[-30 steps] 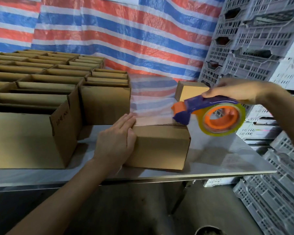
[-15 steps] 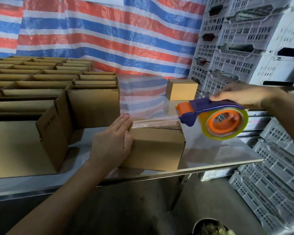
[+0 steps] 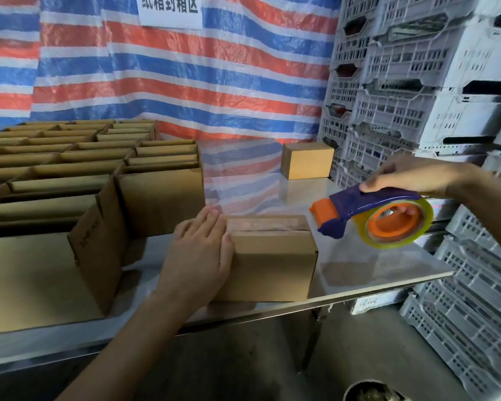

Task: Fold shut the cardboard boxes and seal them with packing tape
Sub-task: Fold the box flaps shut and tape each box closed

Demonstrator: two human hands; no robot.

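The right grip (image 3: 411, 176) curls round the handle of the tape dispenser (image 3: 368, 206), holding it in the air just right of the closed cardboard box (image 3: 272, 264). The left grip (image 3: 198, 256) lies flat, fingers straight, pressing that box's left end. The box sits at the near edge of the surface (image 3: 373, 264), with shiny tape (image 3: 263, 222) along its top seam. Along the left side stand open boxes (image 3: 159, 198); a small box (image 3: 307, 160), closed, stands at the far edge.
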